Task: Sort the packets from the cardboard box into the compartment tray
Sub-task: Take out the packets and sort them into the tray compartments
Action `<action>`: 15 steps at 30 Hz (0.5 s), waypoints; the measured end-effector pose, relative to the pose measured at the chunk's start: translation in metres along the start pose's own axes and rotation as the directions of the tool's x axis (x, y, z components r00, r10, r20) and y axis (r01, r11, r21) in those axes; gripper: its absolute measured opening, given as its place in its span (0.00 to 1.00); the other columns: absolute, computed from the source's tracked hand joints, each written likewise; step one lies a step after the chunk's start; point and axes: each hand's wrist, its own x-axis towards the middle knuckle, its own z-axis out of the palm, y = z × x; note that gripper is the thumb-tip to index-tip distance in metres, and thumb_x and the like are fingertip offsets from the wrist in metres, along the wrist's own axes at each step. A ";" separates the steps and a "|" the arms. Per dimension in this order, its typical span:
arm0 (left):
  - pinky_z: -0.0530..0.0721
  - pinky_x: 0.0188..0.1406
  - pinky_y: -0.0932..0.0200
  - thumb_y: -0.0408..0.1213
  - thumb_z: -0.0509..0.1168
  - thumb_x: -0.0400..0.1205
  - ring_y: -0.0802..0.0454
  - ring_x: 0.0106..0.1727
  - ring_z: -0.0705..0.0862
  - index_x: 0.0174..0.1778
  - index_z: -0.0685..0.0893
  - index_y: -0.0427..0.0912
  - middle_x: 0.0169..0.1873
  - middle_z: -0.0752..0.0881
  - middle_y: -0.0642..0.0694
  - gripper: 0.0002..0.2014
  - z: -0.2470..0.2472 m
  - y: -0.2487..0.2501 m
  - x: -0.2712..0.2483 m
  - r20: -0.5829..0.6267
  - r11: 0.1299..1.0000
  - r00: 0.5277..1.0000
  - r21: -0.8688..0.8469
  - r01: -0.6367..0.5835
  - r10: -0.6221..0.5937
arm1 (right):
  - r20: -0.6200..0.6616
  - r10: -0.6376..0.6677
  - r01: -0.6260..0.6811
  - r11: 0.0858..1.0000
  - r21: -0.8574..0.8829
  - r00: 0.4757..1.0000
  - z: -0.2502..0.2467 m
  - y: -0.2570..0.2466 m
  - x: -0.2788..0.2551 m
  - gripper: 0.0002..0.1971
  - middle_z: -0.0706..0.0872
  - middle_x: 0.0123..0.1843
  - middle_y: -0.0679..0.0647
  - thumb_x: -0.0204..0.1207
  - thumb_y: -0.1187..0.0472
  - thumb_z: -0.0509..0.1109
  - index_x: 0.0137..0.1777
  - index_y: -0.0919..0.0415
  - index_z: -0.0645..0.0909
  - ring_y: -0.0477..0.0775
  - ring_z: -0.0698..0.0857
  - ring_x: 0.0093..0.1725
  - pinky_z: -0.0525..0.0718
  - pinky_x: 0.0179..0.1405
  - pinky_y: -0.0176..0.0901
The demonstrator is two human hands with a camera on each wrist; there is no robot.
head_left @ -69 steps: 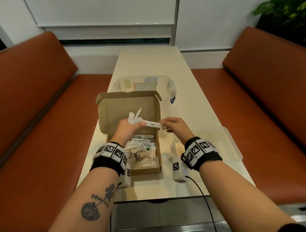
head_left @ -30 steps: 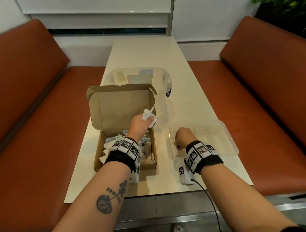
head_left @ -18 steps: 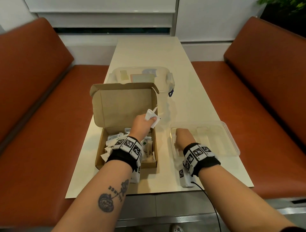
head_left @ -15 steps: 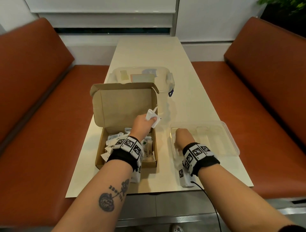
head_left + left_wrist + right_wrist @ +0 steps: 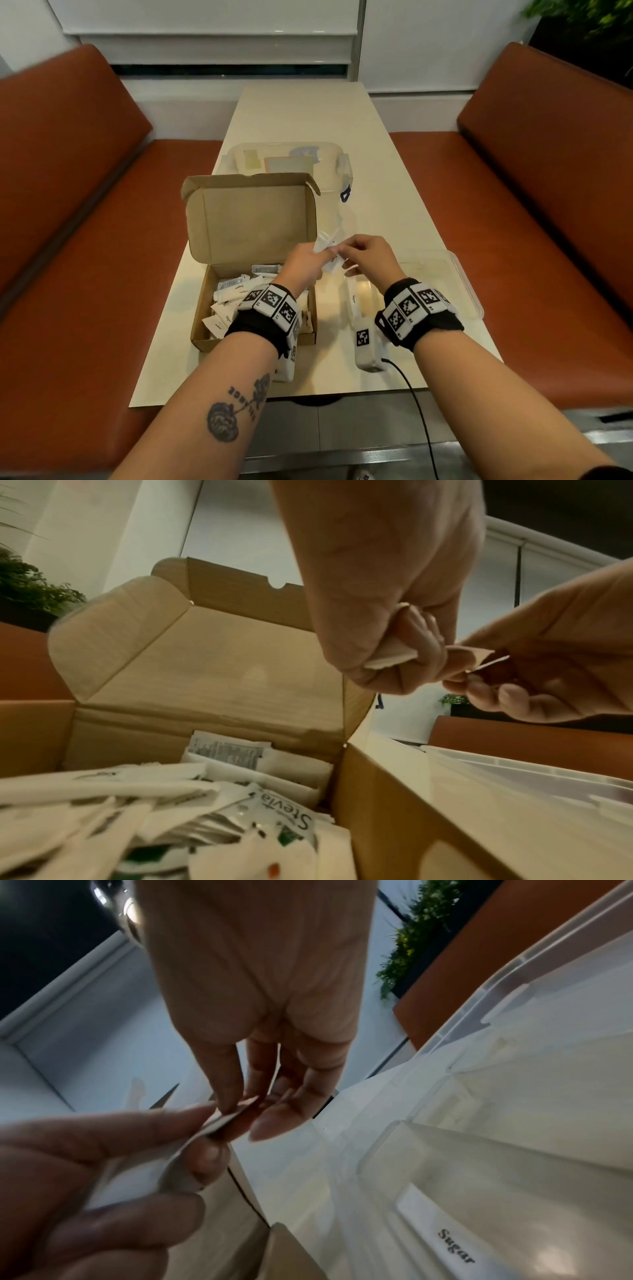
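Both hands meet above the gap between the cardboard box [image 5: 255, 274] and the compartment tray [image 5: 462, 291]. Left hand [image 5: 303, 265] is curled round a bunch of white packets [image 5: 325, 241], their free ends fanning up and away from the person. Right hand [image 5: 371, 258] pinches the near end of one packet [image 5: 334, 265] from that bunch between thumb and fingertips [image 5: 229, 1096]; the other fingers are loosely spread. The pinched packet's long axis runs roughly left to right between the two hands, seen edge-on from the right wrist.

The box sits on the worktop [image 5: 308, 113], lid standing open on its far side, with a heap of white packets inside lying at mixed angles; one reads "Stevia" [image 5: 291, 818].

The tray lies just right of the box. One long "Sugar" packet [image 5: 452, 1242] rests flat in its leftmost compartment, long axis pointing away from the person.

A clear lidded container [image 5: 291, 161] stands behind the box.
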 end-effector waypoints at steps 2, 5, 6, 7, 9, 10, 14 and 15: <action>0.60 0.17 0.66 0.45 0.62 0.84 0.57 0.15 0.63 0.35 0.77 0.45 0.22 0.67 0.49 0.13 0.004 0.003 0.000 -0.015 0.994 0.998 -0.091 0.061 -0.063 | -0.005 -0.011 0.011 0.999 0.035 1.000 -0.005 0.002 -0.001 0.05 0.85 0.36 0.54 0.77 0.64 0.70 0.42 0.65 0.83 0.49 0.83 0.34 0.87 0.34 0.40; 0.58 0.13 0.71 0.45 0.59 0.86 0.59 0.13 0.62 0.37 0.75 0.40 0.24 0.70 0.48 0.15 0.010 0.007 -0.001 -0.045 0.964 0.990 -0.237 0.122 -0.136 | -0.031 -0.006 0.009 0.996 0.092 0.999 -0.014 0.006 -0.002 0.07 0.85 0.37 0.55 0.79 0.67 0.67 0.38 0.63 0.79 0.50 0.84 0.36 0.86 0.39 0.42; 0.59 0.12 0.72 0.45 0.58 0.86 0.59 0.13 0.63 0.37 0.76 0.39 0.25 0.74 0.47 0.16 0.012 0.008 -0.001 -0.052 0.957 0.988 -0.260 0.127 -0.145 | -0.040 -0.004 0.009 0.994 0.113 0.999 -0.017 0.007 -0.003 0.08 0.85 0.37 0.55 0.79 0.68 0.66 0.38 0.63 0.78 0.50 0.84 0.37 0.86 0.39 0.41; 0.60 0.12 0.72 0.45 0.58 0.87 0.58 0.14 0.64 0.36 0.76 0.38 0.27 0.78 0.45 0.17 0.014 0.009 -0.001 -0.058 0.953 0.986 -0.274 0.133 -0.154 | -0.050 -0.006 0.013 0.990 0.141 0.999 -0.020 0.007 -0.004 0.09 0.84 0.38 0.55 0.80 0.68 0.65 0.37 0.62 0.77 0.50 0.84 0.38 0.86 0.39 0.41; 0.62 0.12 0.71 0.44 0.56 0.87 0.57 0.14 0.65 0.32 0.75 0.36 0.30 0.81 0.41 0.20 0.019 0.010 -0.001 -0.036 0.939 0.982 -0.301 0.164 -0.183 | -0.079 -0.015 0.031 0.976 0.215 0.997 -0.024 0.005 -0.004 0.11 0.82 0.39 0.56 0.81 0.69 0.63 0.36 0.61 0.75 0.52 0.83 0.42 0.85 0.42 0.42; 0.63 0.12 0.71 0.44 0.56 0.87 0.57 0.14 0.66 0.31 0.74 0.36 0.31 0.81 0.40 0.21 0.023 0.011 -0.001 -0.007 0.932 0.980 -0.312 0.187 -0.198 | -0.093 -0.024 0.046 0.967 0.251 0.995 -0.026 0.003 -0.004 0.11 0.81 0.41 0.58 0.82 0.68 0.62 0.37 0.60 0.74 0.54 0.83 0.44 0.85 0.46 0.43; 0.60 0.09 0.72 0.43 0.58 0.86 0.59 0.14 0.67 0.36 0.76 0.38 0.32 0.80 0.43 0.16 0.036 0.012 -0.005 0.167 0.914 0.960 -0.305 0.267 -0.224 | -0.094 -0.058 0.082 0.957 0.278 0.994 -0.027 -0.006 -0.003 0.10 0.81 0.54 0.73 0.84 0.66 0.59 0.39 0.58 0.72 0.57 0.81 0.52 0.83 0.59 0.55; 0.60 0.09 0.71 0.43 0.58 0.86 0.59 0.15 0.66 0.38 0.77 0.39 0.31 0.80 0.45 0.14 0.039 0.012 -0.005 0.214 0.912 0.953 -0.305 0.273 -0.213 | -0.087 -0.062 0.083 0.962 0.259 0.994 -0.027 -0.007 -0.002 0.10 0.81 0.55 0.74 0.83 0.65 0.59 0.40 0.58 0.72 0.58 0.81 0.51 0.82 0.59 0.57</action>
